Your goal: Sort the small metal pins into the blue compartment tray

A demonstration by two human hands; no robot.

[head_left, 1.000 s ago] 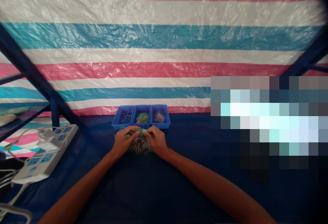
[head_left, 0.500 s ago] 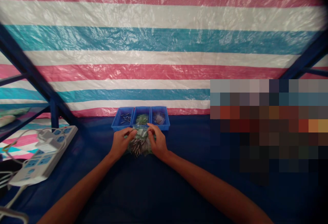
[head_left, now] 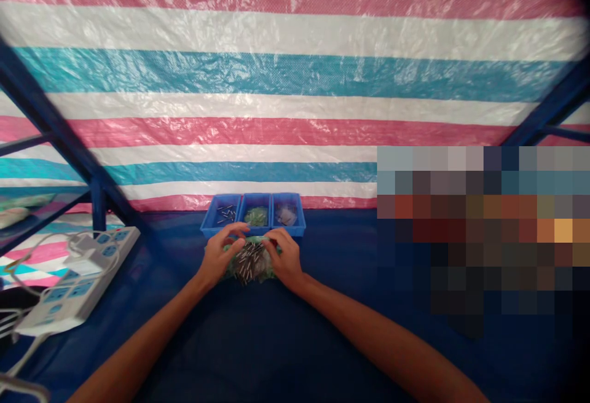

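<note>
Both my hands rest on a heap of small metal pins and green pieces [head_left: 251, 262] on the dark blue table [head_left: 286, 341]. My left hand [head_left: 221, 255] curls its fingers over the heap's left side. My right hand [head_left: 286, 257] presses on the right side, fingers bent. What the fingers pinch is too small to make out. Just behind the heap stand three blue bins: the left bin [head_left: 222, 214] with metal pins, the middle bin [head_left: 256, 214] with green pieces, the right bin [head_left: 287, 214] with pale pieces.
A white power strip [head_left: 78, 280] with cables lies at the left. Blue frame bars [head_left: 55, 139] rise on the left and right. A striped pink, white and teal tarp [head_left: 295, 83] hangs behind the bins. A blurred patch covers the right side.
My hands have shifted a little over the heap; the left fingers have lifted and curled over its top. The view has tilted slightly.
</note>
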